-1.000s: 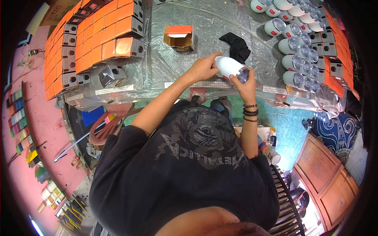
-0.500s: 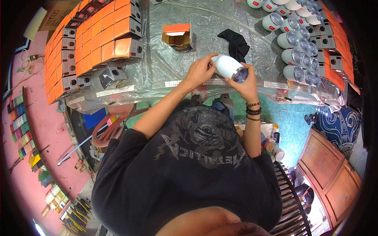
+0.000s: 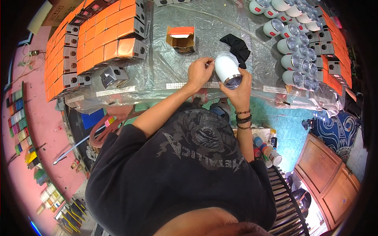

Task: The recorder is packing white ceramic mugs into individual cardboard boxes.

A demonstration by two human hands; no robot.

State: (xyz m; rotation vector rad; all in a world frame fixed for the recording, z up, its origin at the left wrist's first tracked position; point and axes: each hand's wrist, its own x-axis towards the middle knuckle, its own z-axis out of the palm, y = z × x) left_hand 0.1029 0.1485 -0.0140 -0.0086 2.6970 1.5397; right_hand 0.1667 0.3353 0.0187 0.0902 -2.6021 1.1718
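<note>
My right hand (image 3: pixel 236 82) grips a white tumbler (image 3: pixel 226 70) around its lid end, with the steel-rimmed clear lid (image 3: pixel 232 82) turned toward me. Thin clear plastic (image 3: pixel 228 56) covers the tumbler's far end. My left hand (image 3: pixel 201 72) is pinched at the edge of this plastic, beside the tumbler's left side. Just beyond them lies a folded black cloth (image 3: pixel 239 47). An open orange-and-brown box (image 3: pixel 181 39) stands on the plastic-covered table (image 3: pixel 173 15) ahead of my left hand.
Stacked orange boxes (image 3: pixel 104 35) fill the left side. A grey box (image 3: pixel 114 78) lies near the front left edge. Rows of white tumblers (image 3: pixel 291 63) stand at the right, before more orange boxes (image 3: pixel 334 47). A slatted black rack (image 3: pixel 283 196) is low at the right.
The tumbler has turned from sideways to pointing nearly straight toward me, its lid end lower. My right hand has moved down and left with it; my left hand has shifted slightly.
</note>
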